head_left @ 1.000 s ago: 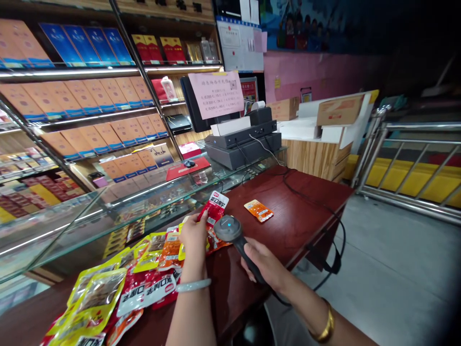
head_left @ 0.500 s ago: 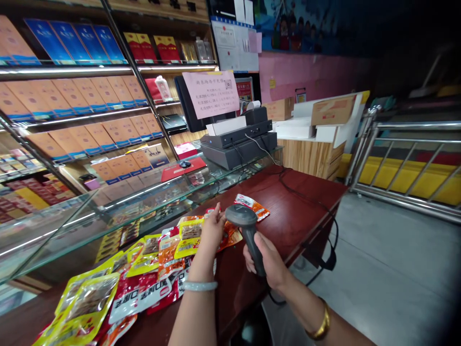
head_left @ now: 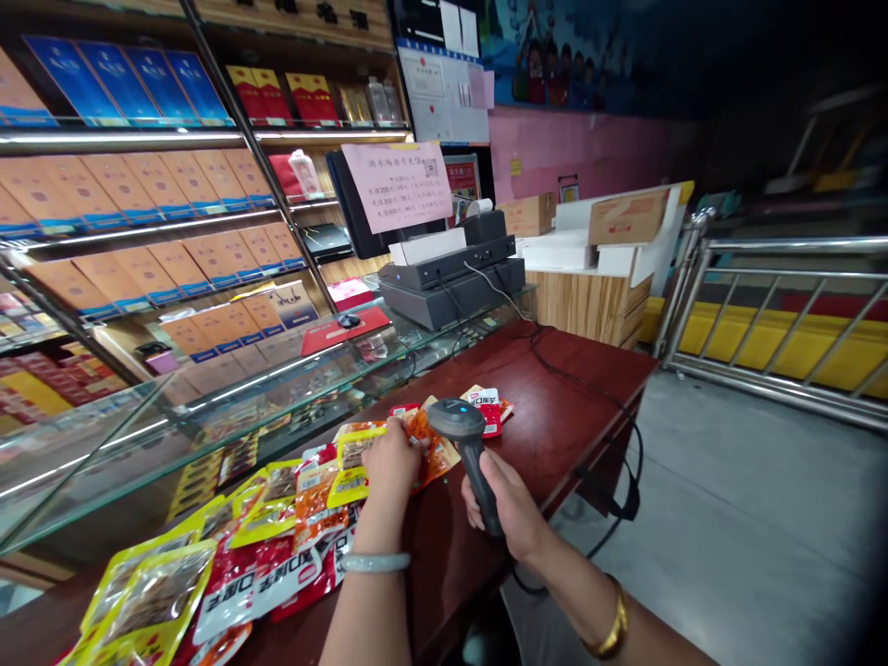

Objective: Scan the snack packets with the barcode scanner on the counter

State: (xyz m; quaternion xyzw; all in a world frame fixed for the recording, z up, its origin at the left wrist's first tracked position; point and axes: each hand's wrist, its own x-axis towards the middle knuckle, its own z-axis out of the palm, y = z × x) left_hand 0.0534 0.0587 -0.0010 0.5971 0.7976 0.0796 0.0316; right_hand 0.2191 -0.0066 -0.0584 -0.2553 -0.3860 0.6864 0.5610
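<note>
In my right hand (head_left: 510, 504) is a dark grey handheld barcode scanner (head_left: 458, 421). Its handle is wrapped by my fingers, its head points left and a small blue light shows on top. My left hand (head_left: 394, 460) is bent down over the snack packets, fingers curled at an orange snack packet (head_left: 437, 450); the fingertips are partly hidden. Just beyond the scanner head lies a red and white packet (head_left: 489, 412). Left of my left hand, yellow-edged packets (head_left: 156, 592) and red and white packets (head_left: 277, 573) overlap in a long pile.
The dark red table (head_left: 561, 370) carries a black cable (head_left: 589, 377) that hangs over its right edge. Along the left runs a glass display counter (head_left: 277, 398), with a cash register (head_left: 450, 287) and screen on it. Boxed goods (head_left: 125, 190) fill the shelves. A metal railing (head_left: 777, 324) stands right.
My left hand has come down and back from beside the scanner head onto the packets. A red and white packet now shows beyond the scanner, and the scanner's blue light is on.
</note>
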